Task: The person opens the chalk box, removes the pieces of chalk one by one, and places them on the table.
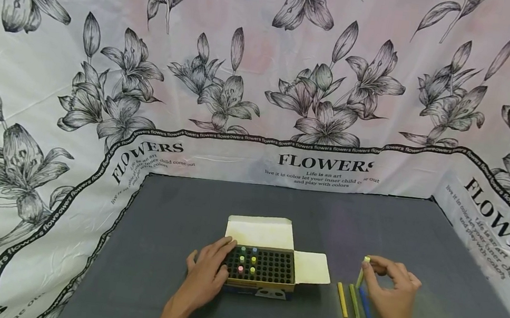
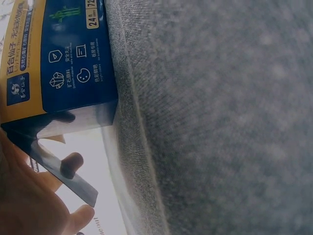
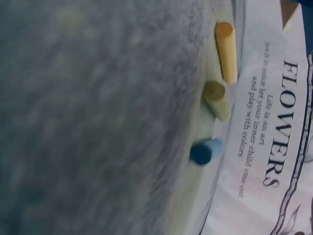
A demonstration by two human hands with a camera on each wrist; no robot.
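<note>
On the left we see the left hand (image 1: 207,275) resting against the left side of the chalk box (image 1: 260,272), its fingers curled around the box's edge and holding it. The box is open, with pale flaps (image 1: 259,230) folded back and to the right, and it stands on the grey cloth (image 1: 277,209) near the middle. Inside is a dark grid of holes; a few chalk ends (image 1: 247,263), pink, yellow, green and blue, show in its left part. The left wrist view shows the blue and yellow printed side (image 2: 58,63) of the box.

Further right, three sticks lie side by side on the cloth: a yellow stick (image 1: 342,299), an olive stick (image 1: 354,302) and a blue stick (image 1: 365,303). The right hand (image 1: 391,295) pinches a pale green stick (image 1: 361,273) at its top, holding it nearly upright just above these.
</note>
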